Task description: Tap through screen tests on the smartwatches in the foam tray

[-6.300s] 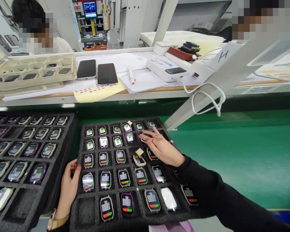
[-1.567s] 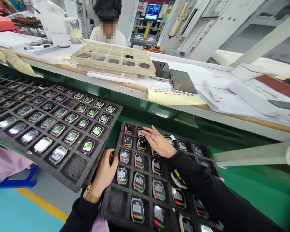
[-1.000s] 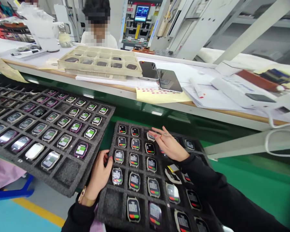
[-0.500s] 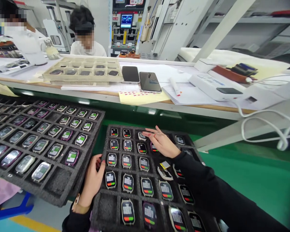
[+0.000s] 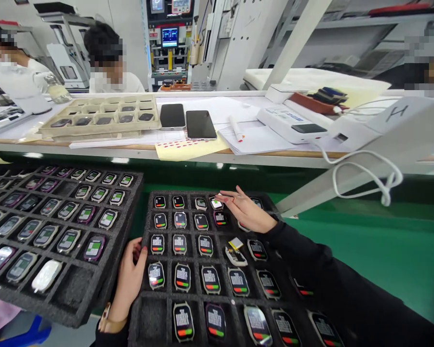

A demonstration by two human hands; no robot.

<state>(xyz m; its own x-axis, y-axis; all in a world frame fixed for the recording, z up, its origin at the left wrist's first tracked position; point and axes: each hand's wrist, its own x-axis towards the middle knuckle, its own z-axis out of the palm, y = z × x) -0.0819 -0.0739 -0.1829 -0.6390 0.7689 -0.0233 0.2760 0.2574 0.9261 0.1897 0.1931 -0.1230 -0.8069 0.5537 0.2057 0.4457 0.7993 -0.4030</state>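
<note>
A black foam tray in front of me holds several smartwatch bodies with lit screens. My right hand lies over the tray's far rows, fingers stretched out, a fingertip touching the screen of a watch in the top row. My left hand rests on the tray's left edge with its fingers curled over the rim. One opened watch with a yellow part lies in a middle cell.
A second, larger foam tray of watches lies to the left on the green belt. Behind are a bench with a beige tray, two phones, papers, a white box and a white cable. Other people sit beyond it.
The view has swung right over the last second. My right hand has stayed over the far rows, fingertip shifting among the top watches. My left hand has stayed on the tray's edge.
</note>
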